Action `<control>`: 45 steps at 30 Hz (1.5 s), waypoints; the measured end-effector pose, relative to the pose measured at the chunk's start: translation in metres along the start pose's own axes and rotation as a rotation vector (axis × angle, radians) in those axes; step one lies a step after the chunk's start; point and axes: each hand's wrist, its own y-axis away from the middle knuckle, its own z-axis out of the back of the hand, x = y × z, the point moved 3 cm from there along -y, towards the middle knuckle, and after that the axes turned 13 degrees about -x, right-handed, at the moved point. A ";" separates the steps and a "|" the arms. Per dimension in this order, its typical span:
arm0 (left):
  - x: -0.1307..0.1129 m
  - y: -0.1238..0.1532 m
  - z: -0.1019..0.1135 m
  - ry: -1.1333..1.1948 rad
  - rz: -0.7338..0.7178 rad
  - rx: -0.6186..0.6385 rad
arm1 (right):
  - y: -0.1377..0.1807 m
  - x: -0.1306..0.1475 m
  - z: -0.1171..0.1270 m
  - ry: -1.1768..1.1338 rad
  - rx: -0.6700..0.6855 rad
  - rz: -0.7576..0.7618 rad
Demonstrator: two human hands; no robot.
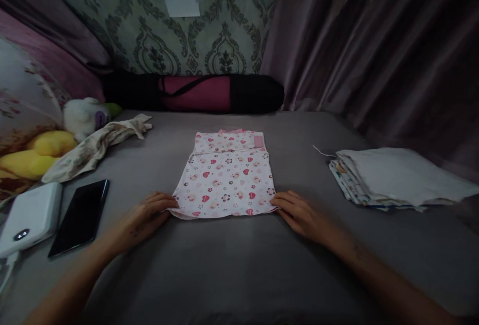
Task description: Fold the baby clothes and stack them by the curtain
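A small white shirt (228,180) with red hearts and flowers lies on the grey bed sheet (232,265). Its sleeves are folded across the upper part, where a pink cuff shows at the right and a pink collar edge at the top. My left hand (149,215) pinches the shirt's near left corner, fingers closed on the hem. At the near right corner, my right hand (297,212) grips the hem in the same way. Between the two hands the near edge is stretched out, slightly lifted at the left corner.
To the right is a stack of folded clothes (396,175). A black phone (80,217) and a white power bank (32,220) with a cable lie at left. Beyond them are a crumpled cloth (93,148) and plush toys (82,115). A black and pink long bag (194,94) lies along the wall.
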 end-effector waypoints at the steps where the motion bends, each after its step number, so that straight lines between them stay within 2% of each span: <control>1: -0.003 -0.003 0.002 0.024 0.035 -0.013 | -0.002 0.000 0.000 -0.028 -0.004 -0.015; 5: -0.013 -0.019 0.013 0.101 0.279 -0.079 | -0.016 -0.007 0.003 -0.148 -0.068 -0.134; 8: -0.016 -0.036 0.019 0.168 0.437 -0.199 | -0.033 -0.019 0.005 -0.163 -0.144 -0.254; 13: -0.008 -0.077 0.014 0.377 0.539 -0.442 | -0.070 -0.047 0.004 -0.136 -0.286 -0.463; 17: 0.014 -0.111 -0.001 0.478 0.602 -0.561 | -0.104 -0.068 -0.002 -0.097 -0.357 -0.579; 20: 0.033 -0.133 -0.011 0.446 0.628 -0.630 | -0.128 -0.080 -0.010 -0.017 -0.389 -0.663; 25: 0.054 -0.162 -0.023 0.163 0.640 -0.632 | -0.157 -0.092 -0.028 0.096 -0.360 -0.795; 30: 0.060 -0.178 -0.032 -0.104 0.674 -0.623 | -0.173 -0.092 -0.038 0.162 -0.331 -0.805; 39: 0.058 -0.188 -0.040 -0.227 0.687 -0.592 | -0.184 -0.094 -0.043 0.341 -0.233 -0.736; 45: 0.058 -0.201 -0.041 -0.304 0.697 -0.525 | -0.196 -0.099 -0.042 0.379 -0.220 -0.776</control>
